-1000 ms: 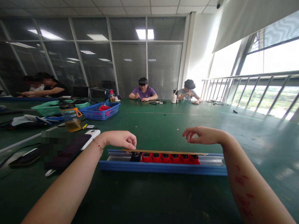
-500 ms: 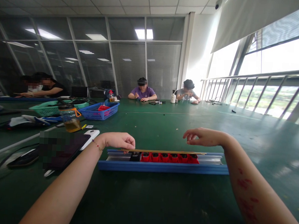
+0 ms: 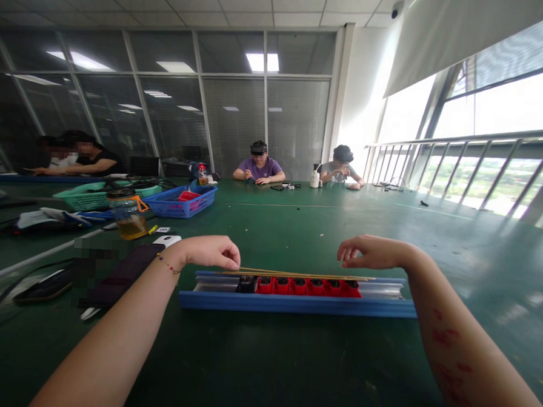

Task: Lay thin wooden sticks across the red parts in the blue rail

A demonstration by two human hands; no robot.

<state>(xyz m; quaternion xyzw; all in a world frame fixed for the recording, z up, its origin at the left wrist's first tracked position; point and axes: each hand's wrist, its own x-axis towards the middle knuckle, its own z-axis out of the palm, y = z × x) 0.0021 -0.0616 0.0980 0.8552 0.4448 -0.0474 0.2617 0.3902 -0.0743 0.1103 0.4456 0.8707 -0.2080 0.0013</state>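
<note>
A long blue and silver rail (image 3: 293, 303) lies across the green table in front of me. A row of red socket modules (image 3: 308, 286) and one black module (image 3: 248, 283) sit inside it. My left hand (image 3: 209, 251) is closed in a pinch on the left end of thin brass strips (image 3: 299, 273) stretched above the modules. My right hand (image 3: 369, 252) hovers over the right end of the strips, fingers curled; whether it touches them I cannot tell.
A dark phone (image 3: 120, 272) and a white device lie left of the rail. Farther left stand an amber jar (image 3: 129, 215), a blue basket (image 3: 180, 200) and a green basket (image 3: 94, 196). Several people sit at the far side.
My left hand has drawn slightly left and lifted the strips' left end, so they now fan apart. My right hand has shifted a little right.
</note>
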